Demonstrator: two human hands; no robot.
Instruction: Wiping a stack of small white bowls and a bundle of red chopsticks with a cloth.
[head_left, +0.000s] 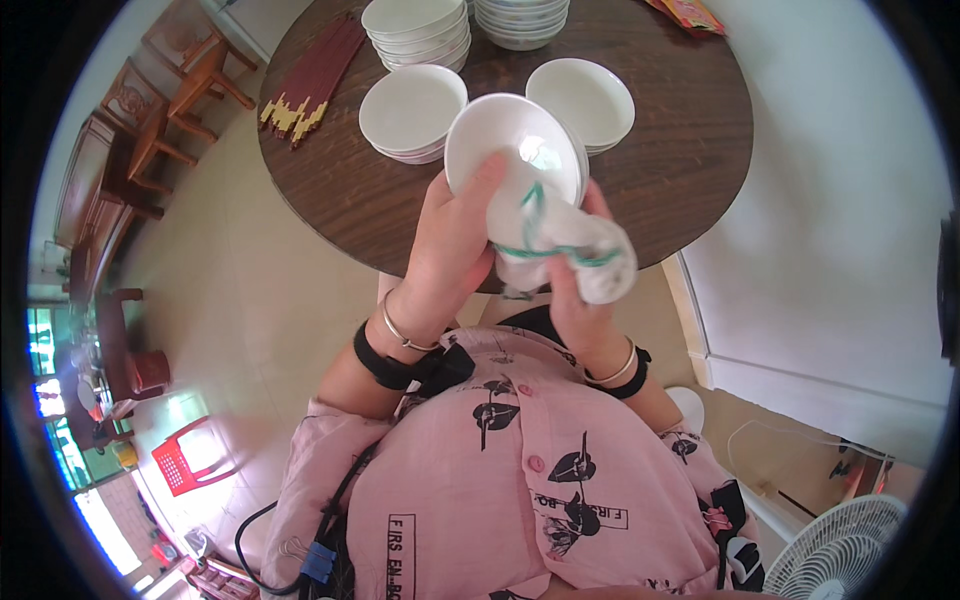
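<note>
A white bowl (487, 135) is tilted toward me above the near part of the round table. My left hand (457, 232) grips its left side, with the thumb inside the rim. A second edge shows along the bowl's right side, and I cannot tell if another bowl is nested there. In my right hand (581, 300) is a white cloth with green stripes (559, 229), bunched against the bowl's near side and partly blurred. The cloth hides some right-hand fingers; others show behind the bowl. Just beyond stand a short stack of white bowls (412, 109) and another white bowl stack (581, 101).
Taller bowl stacks (416, 34) (521, 22) stand farther back on the brown wood-grain table (675, 150). Dark red chopsticks with yellow ends (311, 82) lie at left, a red packet (690, 15) at far right. A white wall (832, 225) rises on the right; a fan (836, 555) stands lower right.
</note>
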